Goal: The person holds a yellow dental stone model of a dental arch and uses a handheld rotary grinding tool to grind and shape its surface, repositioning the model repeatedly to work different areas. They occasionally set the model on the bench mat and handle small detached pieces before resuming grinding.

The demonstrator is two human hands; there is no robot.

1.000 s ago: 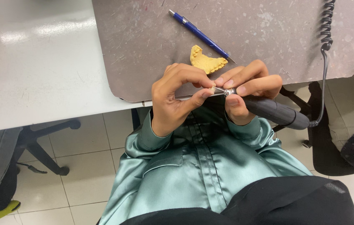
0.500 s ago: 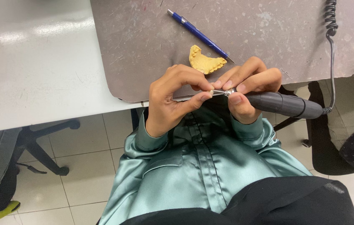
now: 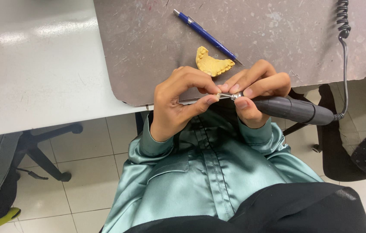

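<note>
head view: scratched grey mat (image 3: 148, 43), tiled floor (image 3: 88, 181)

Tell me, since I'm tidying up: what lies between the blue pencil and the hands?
In the head view, a yellow teeth cast lies on the grey mat, between blue pencil and hands.

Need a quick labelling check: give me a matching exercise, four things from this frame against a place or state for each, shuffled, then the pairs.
Things:
1. blue pen
2. yellow dental cast
3. dark handpiece
4. coiled cord

Places or states:
A. held in the right hand
B. lies slantwise on the grey mat, far side of the cast
C. runs down the right edge of the mat
D. rests on the mat just beyond the fingers

Pairs: 1-B, 2-D, 3-A, 4-C
</note>
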